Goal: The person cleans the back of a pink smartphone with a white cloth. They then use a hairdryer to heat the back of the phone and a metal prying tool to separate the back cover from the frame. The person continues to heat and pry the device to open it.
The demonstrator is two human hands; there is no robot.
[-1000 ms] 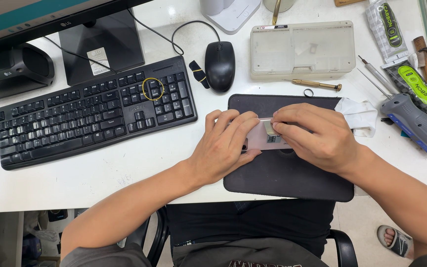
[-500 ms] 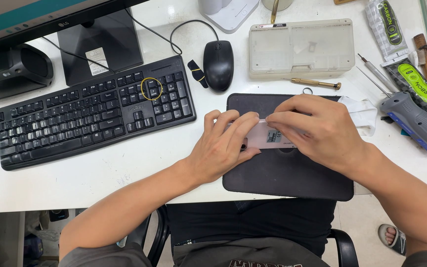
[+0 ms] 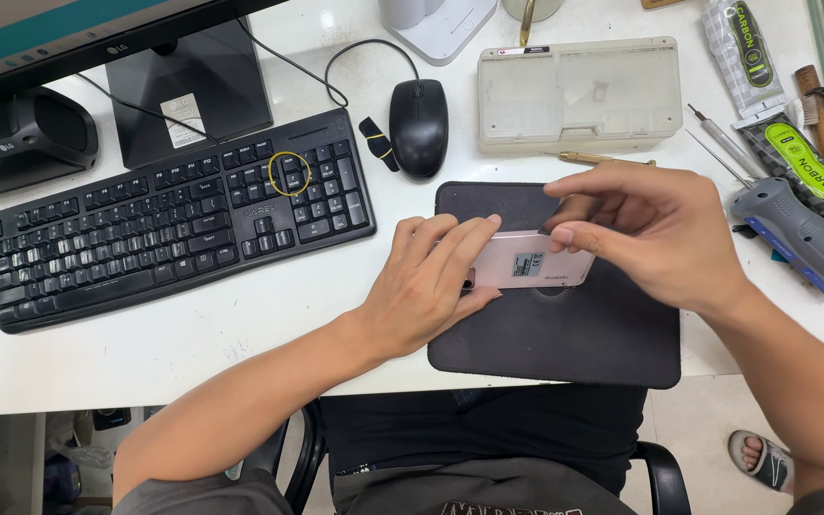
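Pink phone [image 3: 526,267] face-down over black mat [image 3: 565,334], near its upper half, small label on the back. Left hand [image 3: 426,286] clamped on the phone's left end, fingers [image 3: 460,243] laid across the top, thumb beneath. Right hand [image 3: 650,229] pinching the right end, fingertips [image 3: 565,234] pressed at the upper edge. Mat flat on white table [image 3: 240,334]. Beyond the mat: black mouse [image 3: 419,114], black keyboard [image 3: 174,215] to the left, pale plastic case [image 3: 579,93] behind, grey tool [image 3: 798,234] at right.
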